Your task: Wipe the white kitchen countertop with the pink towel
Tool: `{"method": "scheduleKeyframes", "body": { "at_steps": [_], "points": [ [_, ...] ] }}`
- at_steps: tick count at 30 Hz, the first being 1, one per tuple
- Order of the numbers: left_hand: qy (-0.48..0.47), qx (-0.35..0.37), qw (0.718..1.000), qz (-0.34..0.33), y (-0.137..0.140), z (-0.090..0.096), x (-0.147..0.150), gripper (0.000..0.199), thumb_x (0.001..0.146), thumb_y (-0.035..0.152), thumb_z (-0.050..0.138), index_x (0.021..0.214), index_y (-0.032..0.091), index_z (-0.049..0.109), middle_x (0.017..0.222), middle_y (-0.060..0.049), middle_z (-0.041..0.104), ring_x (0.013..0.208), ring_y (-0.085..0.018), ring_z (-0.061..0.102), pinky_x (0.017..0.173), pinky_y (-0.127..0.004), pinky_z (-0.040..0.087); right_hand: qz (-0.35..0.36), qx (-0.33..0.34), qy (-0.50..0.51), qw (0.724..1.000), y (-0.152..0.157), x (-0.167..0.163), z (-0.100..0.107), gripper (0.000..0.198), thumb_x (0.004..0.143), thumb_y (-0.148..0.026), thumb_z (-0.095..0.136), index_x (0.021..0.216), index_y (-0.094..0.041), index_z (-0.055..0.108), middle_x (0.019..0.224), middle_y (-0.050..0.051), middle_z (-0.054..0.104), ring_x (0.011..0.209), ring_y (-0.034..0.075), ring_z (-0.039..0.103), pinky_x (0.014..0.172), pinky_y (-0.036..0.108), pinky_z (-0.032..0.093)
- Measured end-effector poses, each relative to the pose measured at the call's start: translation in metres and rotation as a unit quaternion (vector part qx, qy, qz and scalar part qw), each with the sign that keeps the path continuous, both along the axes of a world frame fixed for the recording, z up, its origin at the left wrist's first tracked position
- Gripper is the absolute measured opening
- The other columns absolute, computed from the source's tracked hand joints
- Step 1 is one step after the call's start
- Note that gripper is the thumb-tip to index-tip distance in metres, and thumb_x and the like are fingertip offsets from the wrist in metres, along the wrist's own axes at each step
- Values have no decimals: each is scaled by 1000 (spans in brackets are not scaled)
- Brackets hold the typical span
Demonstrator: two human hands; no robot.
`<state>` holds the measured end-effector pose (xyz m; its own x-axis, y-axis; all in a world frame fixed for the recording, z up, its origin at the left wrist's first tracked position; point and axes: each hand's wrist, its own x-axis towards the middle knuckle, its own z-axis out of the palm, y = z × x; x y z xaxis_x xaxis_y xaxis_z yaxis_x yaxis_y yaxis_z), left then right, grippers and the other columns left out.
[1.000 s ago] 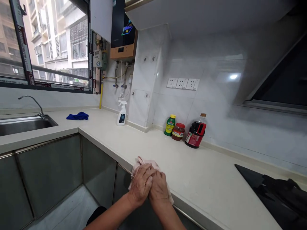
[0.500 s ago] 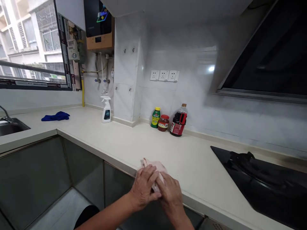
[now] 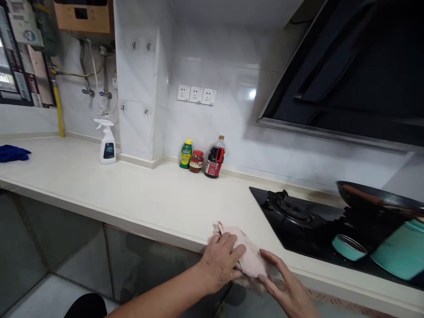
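A pale pink cloth (image 3: 250, 256), folded and bunched, lies at the front edge of the counter and partly hangs over it. My left hand (image 3: 220, 260) grips its left part, fingers on top and thumb tucked low at its near side. At the cloth's right edge is my right hand (image 3: 286, 287), its thumb and forefinger spread apart, their tips at the fabric. The rest of the right hand's fingers are hard to make out.
Along the wall stand a green bottle (image 3: 186, 154), a red-lidded jar (image 3: 196, 162) and a dark sauce bottle (image 3: 214, 161). A spray bottle (image 3: 107, 143) and a blue cloth (image 3: 13, 153) are left. Right is a gas stove (image 3: 298, 234) with a wok (image 3: 367, 196), turquoise pot (image 3: 402, 249) and small bowl (image 3: 349, 248).
The view has turned right, bringing the wok and turquoise pot into sight. My right hand has moved off the top of the cloth to its right edge and spread; more cloth shows.
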<state>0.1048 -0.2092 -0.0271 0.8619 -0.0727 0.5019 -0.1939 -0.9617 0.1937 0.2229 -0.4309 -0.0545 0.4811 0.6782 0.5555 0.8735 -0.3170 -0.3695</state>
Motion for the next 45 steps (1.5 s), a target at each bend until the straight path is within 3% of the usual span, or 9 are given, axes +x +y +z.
{"method": "scheduleKeyframes", "body": {
  "at_steps": [5,13,19,24,27,30,32,37,45],
  "points": [
    [-29,-18,999,28,25,-2,-26,64,78,30,83,137,30,57,145,-12,57,134,-36,51,107,-50,39,-15,17,-131,991,28,-5,-10,33,106,-46,45,136,-34,55,129,3,59,120,30,54,96,50,37],
    [-36,-46,998,22,32,27,-15,37,92,34,69,127,25,62,125,-8,68,119,-28,59,104,-47,43,-85,24,-37,995,65,-23,14,45,105,-62,36,99,-27,64,103,4,63,100,31,55,87,47,34],
    [-145,-26,981,123,34,26,2,53,94,34,66,142,19,48,152,-19,44,140,-36,41,108,-55,40,-166,87,-2,982,91,0,16,58,107,-60,24,80,-24,61,87,7,63,90,33,56,83,48,34],
    [-74,64,995,-13,35,7,-4,77,78,66,77,138,24,52,136,-12,60,120,-33,57,104,-52,42,-171,158,-25,972,87,3,24,47,101,-62,36,103,-21,59,106,11,62,102,33,57,87,48,41],
    [-59,71,996,-15,36,4,-4,99,64,71,84,143,22,48,140,-14,60,125,-36,55,107,-54,38,-120,216,-53,968,84,-11,29,39,103,-54,38,109,-20,57,115,13,60,113,32,55,95,48,44],
    [-49,77,996,8,35,5,1,113,53,60,94,147,19,44,145,-18,56,133,-40,50,112,-56,34,-19,206,-88,974,90,-23,19,31,109,-42,40,118,-20,59,118,12,62,111,28,57,95,44,46],
    [-43,83,995,27,33,7,3,107,54,50,95,143,17,47,142,-18,57,131,-39,51,113,-55,33,-5,190,-141,972,98,-27,4,30,112,-38,39,126,-19,58,123,11,62,113,28,57,97,45,44],
    [-69,117,990,21,38,5,-2,78,63,32,88,131,16,53,126,-14,64,114,-33,60,103,-48,43,-112,277,-216,929,129,-39,-24,31,113,-34,36,124,-16,59,121,13,62,113,30,57,97,46,39],
    [-171,161,971,50,107,-6,-58,58,75,22,72,130,19,54,125,-14,66,115,-32,60,104,-51,43,-65,291,-222,928,195,-92,-18,30,111,-26,33,123,-15,58,122,14,62,114,29,57,104,50,28]
  ]
}}
